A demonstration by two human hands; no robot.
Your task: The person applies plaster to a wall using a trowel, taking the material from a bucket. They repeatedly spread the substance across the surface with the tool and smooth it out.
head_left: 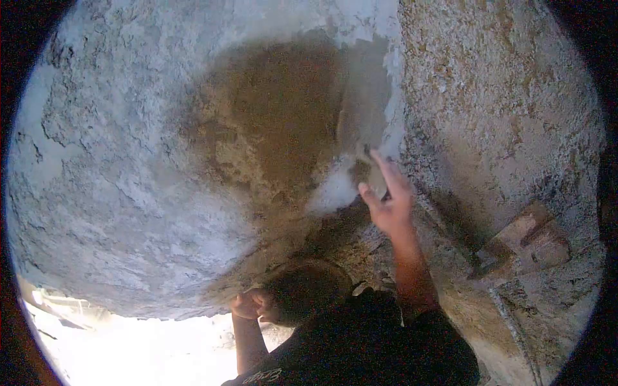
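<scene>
- The person's right hand (389, 196) is raised near the corner, its fingers spread wide, with the thumb apart from the forefinger; whether it touches the wall is unclear.
- The left hand (251, 303) curls its fingers around the edge of a dark, round, shallow-looking container (283, 309); its shadowed contents cannot be told.
- This container sits before the torso, below the rough grey plaster wall (122, 148).
- A dark brown, damp-looking patch (290, 96) spreads over that wall, left of the right hand.
- A rough brown wall (496, 90) meets it at the corner.
- A light brown, flat tool with a handle (528, 238) lies at lower right.
</scene>
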